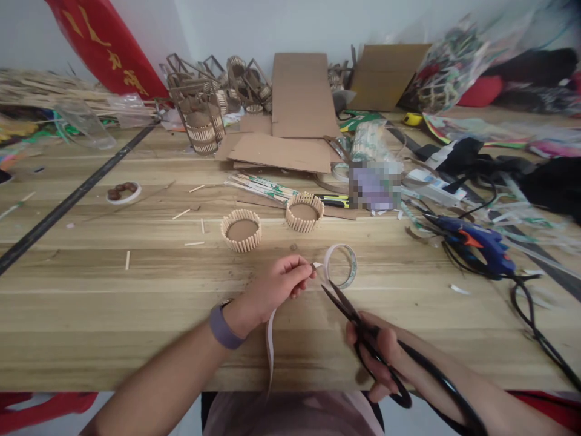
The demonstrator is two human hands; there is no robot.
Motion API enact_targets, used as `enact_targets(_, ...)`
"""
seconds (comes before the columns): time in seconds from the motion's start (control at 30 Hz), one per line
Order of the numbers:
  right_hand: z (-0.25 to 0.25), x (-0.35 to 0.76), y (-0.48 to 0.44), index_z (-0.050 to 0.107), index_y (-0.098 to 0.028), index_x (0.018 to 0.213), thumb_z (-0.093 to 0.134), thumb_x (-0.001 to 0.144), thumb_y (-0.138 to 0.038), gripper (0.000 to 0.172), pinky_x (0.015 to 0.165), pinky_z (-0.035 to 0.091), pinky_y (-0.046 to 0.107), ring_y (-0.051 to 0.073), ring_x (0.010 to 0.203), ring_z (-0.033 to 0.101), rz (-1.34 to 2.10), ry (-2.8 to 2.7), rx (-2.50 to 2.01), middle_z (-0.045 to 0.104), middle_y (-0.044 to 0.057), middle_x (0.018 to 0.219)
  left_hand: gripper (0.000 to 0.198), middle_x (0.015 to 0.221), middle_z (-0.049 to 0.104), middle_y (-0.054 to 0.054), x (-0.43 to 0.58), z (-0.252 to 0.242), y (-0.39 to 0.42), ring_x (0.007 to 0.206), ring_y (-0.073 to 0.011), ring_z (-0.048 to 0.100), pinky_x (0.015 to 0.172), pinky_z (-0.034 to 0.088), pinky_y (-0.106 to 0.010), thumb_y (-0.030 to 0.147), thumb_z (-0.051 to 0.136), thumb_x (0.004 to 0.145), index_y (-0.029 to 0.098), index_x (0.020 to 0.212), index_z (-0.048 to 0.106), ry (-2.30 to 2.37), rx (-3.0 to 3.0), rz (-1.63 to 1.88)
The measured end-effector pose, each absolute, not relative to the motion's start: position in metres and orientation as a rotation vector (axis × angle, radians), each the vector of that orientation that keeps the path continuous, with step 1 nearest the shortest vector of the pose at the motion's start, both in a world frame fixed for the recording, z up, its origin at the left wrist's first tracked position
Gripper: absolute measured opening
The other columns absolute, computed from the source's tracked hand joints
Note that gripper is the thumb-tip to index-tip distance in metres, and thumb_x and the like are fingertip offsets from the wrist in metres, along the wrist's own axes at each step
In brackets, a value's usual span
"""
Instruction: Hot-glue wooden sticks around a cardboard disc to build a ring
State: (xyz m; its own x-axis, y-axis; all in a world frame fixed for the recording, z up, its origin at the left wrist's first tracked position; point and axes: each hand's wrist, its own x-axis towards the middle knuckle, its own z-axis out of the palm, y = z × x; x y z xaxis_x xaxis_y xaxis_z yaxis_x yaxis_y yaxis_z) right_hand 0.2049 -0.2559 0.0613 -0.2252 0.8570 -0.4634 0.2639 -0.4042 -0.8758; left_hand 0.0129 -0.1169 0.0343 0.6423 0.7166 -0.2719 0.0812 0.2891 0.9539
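My left hand [284,281], with its fingers pinched, grips a narrow white tape strip [270,342]. One short end sticks out past the fingertips, and the long end hangs down below the hand to the table edge. My right hand [376,354] is wrapped round the handles of large black scissors [347,306]. Their blades are parted and point up and left, a little right of the strip's short end, not touching it. A tape roll [353,275] stands just beyond the blade tips. Two round stick-walled baskets [241,245] [305,227] sit beyond my left hand.
To the right lies a blue glue gun [476,242] with its black cable. Cardboard sheets [281,151], finished wooden baskets [200,130] and a box [385,75] stand at the back. A small dish [131,197] with brown beads and loose short sticks [128,260] are on the left.
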Motion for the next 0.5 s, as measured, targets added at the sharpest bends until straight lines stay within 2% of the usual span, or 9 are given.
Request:
enact_targets(0.23, 0.055, 0.192, -0.238, 0.053, -0.018, 0.1, 0.033, 0.076, -0.085, 0.074, 0.051, 0.052, 0.023, 0.008, 0.05, 0.039, 1.748, -1.161, -1.589, 0.038, -0.006, 0.063, 0.026, 0.059, 0.046, 0.005, 0.016, 0.034, -0.124, 0.054, -0.0091, 0.039, 0.053, 0.031, -0.023, 0.039, 0.053, 0.082, 0.018, 0.067, 0.049, 0.777, 1.303, 0.495)
enact_targets(0.5, 0.056, 0.179, -0.23, 0.053, -0.019, 0.097, 0.035, 0.075, -0.085, 0.072, 0.048, 0.052, 0.023, 0.008, 0.047, 0.036, 1.678, -1.17, -1.596, 0.036, -0.008, 0.058, 0.027, 0.059, 0.046, 0.005, 0.015, 0.034, -0.126, 0.056, -0.0104, 0.04, 0.056, 0.032, -0.024, 0.041, 0.05, 0.085, 0.019, 0.069, 0.049, 0.787, 1.354, 0.497)
